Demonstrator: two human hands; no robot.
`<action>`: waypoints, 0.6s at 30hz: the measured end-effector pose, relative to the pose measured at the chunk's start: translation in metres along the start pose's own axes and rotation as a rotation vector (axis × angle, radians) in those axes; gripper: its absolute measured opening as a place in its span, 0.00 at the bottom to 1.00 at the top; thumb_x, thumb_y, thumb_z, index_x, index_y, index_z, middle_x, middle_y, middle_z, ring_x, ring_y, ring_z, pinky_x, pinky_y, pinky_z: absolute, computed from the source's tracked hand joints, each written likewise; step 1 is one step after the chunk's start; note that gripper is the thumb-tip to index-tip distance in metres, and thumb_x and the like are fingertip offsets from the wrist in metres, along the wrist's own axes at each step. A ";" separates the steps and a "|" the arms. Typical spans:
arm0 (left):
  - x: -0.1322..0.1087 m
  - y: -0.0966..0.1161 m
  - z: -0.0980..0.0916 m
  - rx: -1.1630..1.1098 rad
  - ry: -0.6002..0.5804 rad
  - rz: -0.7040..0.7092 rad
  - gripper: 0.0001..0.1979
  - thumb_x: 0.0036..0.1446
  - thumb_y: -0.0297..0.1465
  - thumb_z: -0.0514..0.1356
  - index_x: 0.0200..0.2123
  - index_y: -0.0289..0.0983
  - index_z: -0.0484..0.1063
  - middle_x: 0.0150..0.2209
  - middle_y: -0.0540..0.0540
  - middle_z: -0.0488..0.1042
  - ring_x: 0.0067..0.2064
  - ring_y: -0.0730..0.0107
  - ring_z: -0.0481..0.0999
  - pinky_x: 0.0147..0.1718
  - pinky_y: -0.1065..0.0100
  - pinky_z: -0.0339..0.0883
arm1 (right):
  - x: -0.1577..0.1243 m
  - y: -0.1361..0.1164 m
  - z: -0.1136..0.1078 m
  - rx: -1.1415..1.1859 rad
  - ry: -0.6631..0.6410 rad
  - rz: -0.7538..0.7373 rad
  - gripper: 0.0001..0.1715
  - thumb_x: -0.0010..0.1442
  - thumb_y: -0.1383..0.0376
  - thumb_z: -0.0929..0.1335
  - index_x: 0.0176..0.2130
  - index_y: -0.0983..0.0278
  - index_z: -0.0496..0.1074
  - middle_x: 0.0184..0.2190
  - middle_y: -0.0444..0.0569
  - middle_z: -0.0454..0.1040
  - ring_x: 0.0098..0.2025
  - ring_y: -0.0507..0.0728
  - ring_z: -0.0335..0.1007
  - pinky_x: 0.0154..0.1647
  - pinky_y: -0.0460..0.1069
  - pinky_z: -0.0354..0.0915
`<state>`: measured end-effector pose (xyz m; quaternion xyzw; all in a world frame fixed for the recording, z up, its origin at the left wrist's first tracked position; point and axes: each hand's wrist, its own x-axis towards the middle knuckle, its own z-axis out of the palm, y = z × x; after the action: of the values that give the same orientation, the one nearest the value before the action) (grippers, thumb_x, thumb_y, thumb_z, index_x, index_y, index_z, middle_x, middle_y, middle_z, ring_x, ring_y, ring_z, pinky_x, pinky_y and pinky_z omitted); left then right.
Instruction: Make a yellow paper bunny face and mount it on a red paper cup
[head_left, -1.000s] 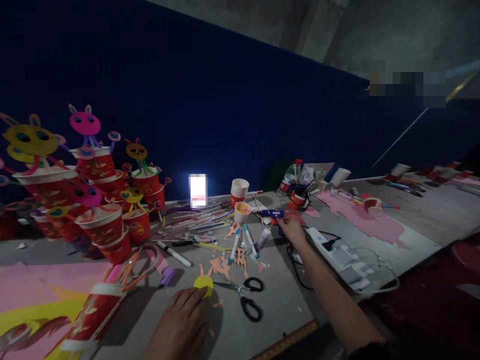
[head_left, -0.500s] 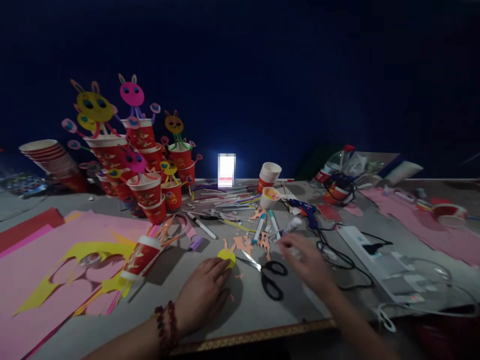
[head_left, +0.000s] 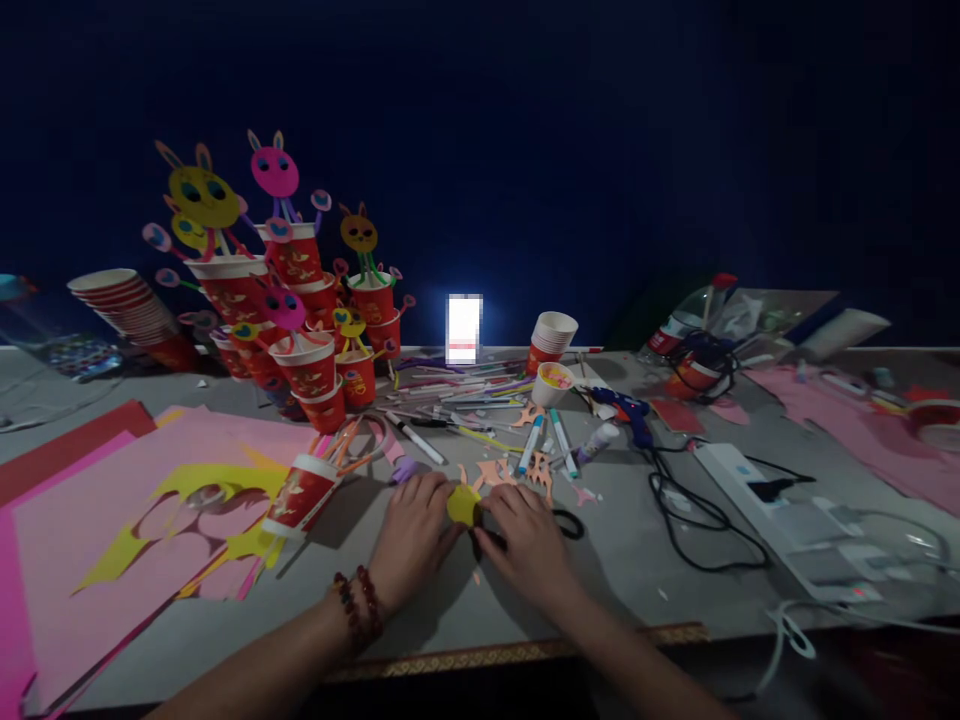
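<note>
A small yellow paper rabbit head [head_left: 464, 506], with a peach ear rising from its top, is between my two hands just above the table. My left hand [head_left: 415, 528], with beaded bracelets at the wrist, pinches its left edge. On the opposite edge the fingers of my right hand [head_left: 531, 545] are closed. Beneath the right hand lie scissors [head_left: 571, 524]; only part of a black handle shows, the blades being hidden. Peach paper scraps [head_left: 538, 473] are just beyond the fingers, near a blue marker [head_left: 531, 445] and a teal marker [head_left: 562, 443].
Rabbit figures in stacked red cups [head_left: 302, 365] stand at left, behind a tipped cup of strips [head_left: 301, 494] and pink paper sheets [head_left: 112, 520]. Rightward are a glue gun [head_left: 622, 408], a black cord [head_left: 705, 562] and a power strip [head_left: 772, 530]. Paper cups [head_left: 551, 335] stand behind.
My right hand has come left from beyond the scissors to the rabbit head, now covering most of the scissors. My left hand still holds the head. The view has shifted slightly.
</note>
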<state>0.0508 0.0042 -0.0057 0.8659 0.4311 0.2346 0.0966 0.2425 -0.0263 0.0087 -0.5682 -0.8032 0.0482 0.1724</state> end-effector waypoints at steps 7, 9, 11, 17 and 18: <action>-0.002 -0.007 0.010 -0.072 0.049 -0.018 0.15 0.57 0.29 0.63 0.47 0.36 0.66 0.50 0.38 0.69 0.53 0.50 0.67 0.50 0.49 0.63 | -0.001 0.002 0.004 0.022 0.070 0.054 0.10 0.59 0.64 0.71 0.41 0.62 0.69 0.42 0.52 0.73 0.47 0.65 0.67 0.48 0.58 0.61; -0.002 -0.007 0.010 -0.070 0.059 -0.020 0.14 0.56 0.28 0.64 0.45 0.36 0.66 0.50 0.39 0.69 0.53 0.50 0.67 0.50 0.50 0.64 | -0.001 0.003 0.004 0.020 0.078 0.061 0.11 0.59 0.63 0.71 0.42 0.62 0.69 0.42 0.53 0.72 0.47 0.65 0.66 0.48 0.58 0.61; -0.003 -0.006 0.010 -0.050 0.067 -0.020 0.16 0.56 0.28 0.64 0.46 0.36 0.66 0.50 0.38 0.69 0.53 0.50 0.67 0.51 0.50 0.64 | -0.001 0.003 0.004 0.028 0.069 0.053 0.12 0.59 0.63 0.71 0.42 0.62 0.69 0.43 0.52 0.72 0.48 0.65 0.66 0.48 0.58 0.61; -0.005 -0.001 0.005 0.008 0.051 -0.035 0.17 0.59 0.31 0.61 0.51 0.36 0.64 0.51 0.38 0.69 0.52 0.49 0.67 0.50 0.49 0.63 | 0.001 -0.001 0.004 0.062 0.049 0.080 0.10 0.58 0.66 0.71 0.42 0.61 0.69 0.43 0.51 0.73 0.48 0.65 0.66 0.49 0.59 0.60; -0.004 0.000 0.004 -0.005 0.048 -0.044 0.17 0.59 0.30 0.61 0.50 0.36 0.64 0.50 0.38 0.69 0.52 0.49 0.68 0.49 0.49 0.64 | 0.002 -0.002 0.004 0.068 0.045 0.088 0.10 0.58 0.66 0.70 0.41 0.62 0.69 0.42 0.51 0.73 0.48 0.65 0.66 0.49 0.59 0.60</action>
<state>0.0504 0.0012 -0.0103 0.8500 0.4518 0.2542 0.0935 0.2392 -0.0249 0.0060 -0.5978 -0.7711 0.0703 0.2074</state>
